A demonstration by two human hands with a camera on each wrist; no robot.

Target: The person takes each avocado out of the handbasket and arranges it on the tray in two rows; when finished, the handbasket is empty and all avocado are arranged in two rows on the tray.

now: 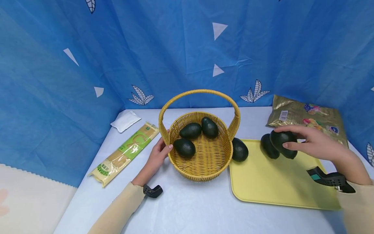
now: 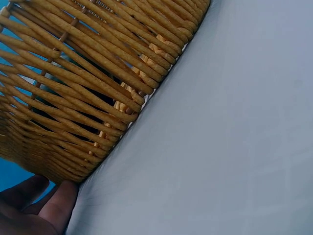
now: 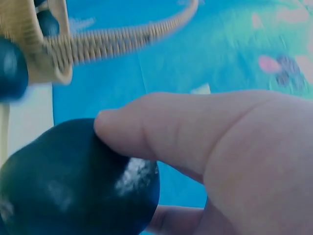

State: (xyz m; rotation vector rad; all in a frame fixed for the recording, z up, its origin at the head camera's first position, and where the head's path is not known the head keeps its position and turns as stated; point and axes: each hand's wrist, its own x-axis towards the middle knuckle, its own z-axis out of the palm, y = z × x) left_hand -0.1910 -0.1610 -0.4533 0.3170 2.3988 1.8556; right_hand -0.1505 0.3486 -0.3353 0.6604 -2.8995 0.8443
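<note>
Held avocado [image 1: 280, 139]: dark green and glossy, at three o'clock from the basket [image 1: 201, 177], over the yellow tray [image 1: 277, 188]; from where I stand I can't tell whether its lower end clears it.
Feel: I'd judge it fairly weighty for one hand and firm under that smooth skin, though a hard squeeze could bruise it.
Slip: the shine and round sides suggest it may roll out of a fingertip hold.
Best hold: round the fat middle, thumb opposite the fingers, gently.
Right hand [image 1: 319, 142]: comes in from the avocado's three o'clock and grasps it, thumb on the near side, fingers across the top.
Second avocado [image 1: 268, 148]: on the tray, at the held one's nine o'clock; whether the two touch, I can't tell.
Third avocado [image 1: 240, 150]: close against the basket's three o'clock side, by the tray's corner.
Basket: woven, upright, handle raised, with avocados inside at eleven [image 1: 191, 130], one [image 1: 209, 127] and nine o'clock [image 1: 184, 148].
Left hand [image 1: 156, 156]: at the basket's nine o'clock, thumb and fingers resting against the wall, not clenched.
Gold bag [image 1: 287, 113]: at the held avocado's one o'clock, fruit printed on it.
Long packet [image 1: 125, 154]: at the basket's nine o'clock, lying slantwise.
White sachet [image 1: 125, 121]: at the basket's ten o'clock, beyond the packet.
</note>
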